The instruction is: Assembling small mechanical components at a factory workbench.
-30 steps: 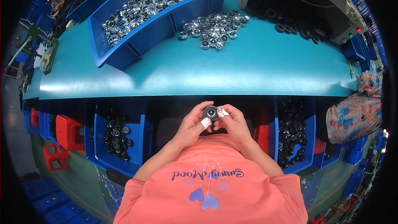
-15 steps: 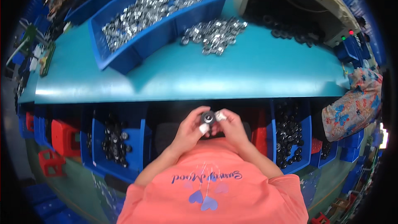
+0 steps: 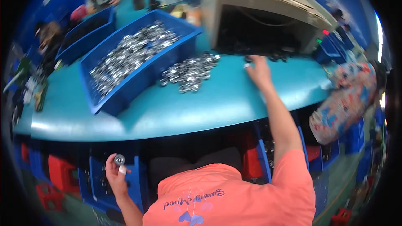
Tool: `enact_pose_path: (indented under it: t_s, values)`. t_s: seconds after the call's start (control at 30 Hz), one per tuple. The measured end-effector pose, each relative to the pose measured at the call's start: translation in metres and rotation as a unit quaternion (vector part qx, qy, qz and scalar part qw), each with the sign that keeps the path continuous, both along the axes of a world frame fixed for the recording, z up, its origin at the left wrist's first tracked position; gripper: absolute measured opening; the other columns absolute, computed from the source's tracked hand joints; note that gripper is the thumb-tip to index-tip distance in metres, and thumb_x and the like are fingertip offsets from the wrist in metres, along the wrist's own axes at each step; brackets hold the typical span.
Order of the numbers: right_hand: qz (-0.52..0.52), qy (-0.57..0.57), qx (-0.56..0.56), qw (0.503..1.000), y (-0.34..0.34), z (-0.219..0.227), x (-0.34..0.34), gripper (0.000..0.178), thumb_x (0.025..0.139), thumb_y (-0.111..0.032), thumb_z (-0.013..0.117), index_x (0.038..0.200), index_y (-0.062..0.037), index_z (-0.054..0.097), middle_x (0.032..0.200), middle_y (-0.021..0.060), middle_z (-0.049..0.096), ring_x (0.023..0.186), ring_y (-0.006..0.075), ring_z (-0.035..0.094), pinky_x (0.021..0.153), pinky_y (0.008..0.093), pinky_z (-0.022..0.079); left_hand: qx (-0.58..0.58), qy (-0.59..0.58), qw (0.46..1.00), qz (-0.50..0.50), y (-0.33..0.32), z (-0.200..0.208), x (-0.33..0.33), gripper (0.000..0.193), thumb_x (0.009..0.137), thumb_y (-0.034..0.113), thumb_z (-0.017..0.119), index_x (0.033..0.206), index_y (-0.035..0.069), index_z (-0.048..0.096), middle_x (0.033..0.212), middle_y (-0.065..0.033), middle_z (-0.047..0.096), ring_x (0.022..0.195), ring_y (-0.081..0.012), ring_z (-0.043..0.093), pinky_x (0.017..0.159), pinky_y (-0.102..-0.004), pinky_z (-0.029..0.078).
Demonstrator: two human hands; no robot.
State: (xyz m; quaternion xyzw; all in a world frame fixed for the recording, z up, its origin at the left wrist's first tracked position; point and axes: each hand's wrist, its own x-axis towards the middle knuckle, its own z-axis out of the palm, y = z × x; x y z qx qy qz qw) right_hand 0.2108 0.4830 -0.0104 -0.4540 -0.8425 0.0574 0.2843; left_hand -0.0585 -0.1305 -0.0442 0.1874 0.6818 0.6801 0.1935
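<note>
Off to the left, my left hand (image 3: 116, 175) holds up a small black wheel-like part (image 3: 119, 159) with a shiny metal centre, pinched at the fingertips over a lower blue bin (image 3: 139, 180). A white cover wraps one of its fingertips. My right arm stretches far across the table, and my right hand (image 3: 259, 72) is at the mouth of a beige box (image 3: 211, 16). Thumb and fingers there close about a black ring (image 3: 248, 59), partly hidden and slightly blurred. More black rings (image 3: 278, 58) lie just right of that hand.
A large blue bin (image 3: 142, 86) full of shiny metal parts stands on the green-blue table (image 3: 209, 113). Beside it lies a loose pile of metal parts (image 3: 190, 73). A person's flowered sleeve (image 3: 347, 100) is at the right. Red stools (image 3: 63, 171) stand below left.
My hands have parted from in front of my body. The left went left and down with the black part; the right reached forward to the box. The view has shifted too.
</note>
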Motion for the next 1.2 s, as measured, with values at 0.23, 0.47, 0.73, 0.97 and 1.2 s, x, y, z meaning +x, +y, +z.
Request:
enact_pose_path:
  t_s: [0.23,0.47,0.73,0.97,1.2]
  values:
    - [0.039,-0.061,0.044,0.996,0.043,-0.039,0.026,0.021,0.093,-0.025,0.074,0.105,-0.0073,0.071,0.106,0.0177,0.064,0.104,0.0368,0.062,0.09,0.0462,0.052,0.086,-0.037,0.996,0.004,0.032,0.019,0.029,0.064,0.082,0.006,0.083,0.138,0.006,0.053,0.117,-0.0061,0.064,0.103,-0.0157,0.065,0.083,-0.0313,0.06]
    - [0.129,-0.05,-0.052,0.989,-0.017,-0.025,0.034,0.022,0.092,-0.022,0.078,0.095,-0.0032,0.066,0.096,0.0123,0.062,0.083,0.028,0.061,0.078,0.0382,0.051,0.102,-0.051,0.993,-0.027,0.047,0.027,0.036,0.058,0.083,-0.007,0.08,0.132,0.005,0.053,0.115,-0.0044,0.064,0.108,-0.0135,0.065,0.096,-0.0299,0.055]
    - [0.144,-0.005,-0.132,0.981,-0.106,0.006,0.017,0.037,0.083,-0.012,0.082,0.115,-0.0035,0.065,0.102,0.0087,0.068,0.086,0.0211,0.061,0.08,0.0361,0.053,0.102,-0.043,0.994,-0.006,0.045,0.022,0.03,0.062,0.077,-0.006,0.085,0.129,0.008,0.054,0.112,-0.0037,0.064,0.103,-0.0129,0.066,0.091,-0.0293,0.057]
    - [0.211,0.122,-0.135,0.96,-0.173,0.033,-0.009,0.054,0.078,-0.009,0.083,0.128,-0.004,0.064,0.112,0.0107,0.07,0.094,0.0223,0.066,0.086,0.036,0.056,0.011,0.053,0.997,0.049,0.021,0.025,0.014,0.056,0.081,-0.007,0.073,0.132,0.007,0.058,0.11,-0.0064,0.061,0.098,-0.0165,0.062,0.086,-0.0303,0.054]
    - [0.287,0.207,-0.164,0.921,-0.233,0.039,-0.028,0.062,0.074,-0.003,0.083,0.132,-0.0058,0.063,0.115,0.0115,0.069,0.096,0.0239,0.069,0.09,0.0364,0.057,-0.197,0.187,0.96,0.065,0.024,0.023,0.014,0.054,0.087,-0.004,0.065,0.14,0.008,0.062,0.106,-0.0055,0.059,0.088,-0.0147,0.058,0.076,-0.0293,0.052]
